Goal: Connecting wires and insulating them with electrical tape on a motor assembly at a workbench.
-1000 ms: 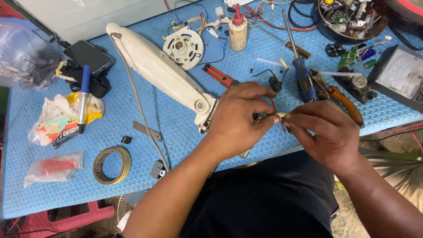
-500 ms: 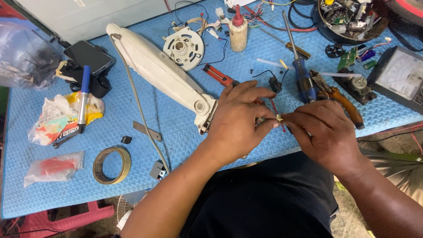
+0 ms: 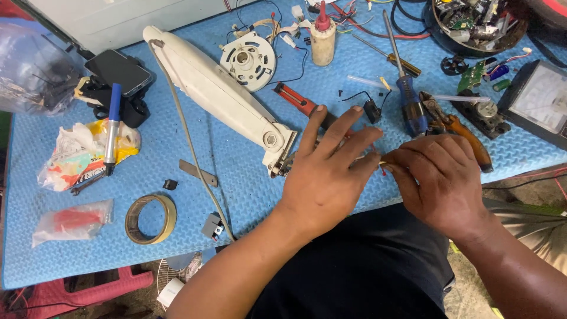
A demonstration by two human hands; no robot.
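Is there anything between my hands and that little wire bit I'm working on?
Nothing visible. The right hand pinches the thin wire end at its fingertips, and the left hand is spread right beside it, fingers touching or nearly so. The white housing and blue screwdriver lie off to the sides.

Mat (image 3: 248,195) covers bench. Long housing (image 3: 218,97) lies diagonal across middle. Round motor part (image 3: 248,58) behind it, bottle (image 3: 322,36) right of that. Tape roll (image 3: 150,218) near front edge, left. Phone (image 3: 118,70) far left, pen (image 3: 112,127) before it. Screwdriver (image 3: 407,97) and pliers (image 3: 458,130) right, meter (image 3: 540,103) at far right.
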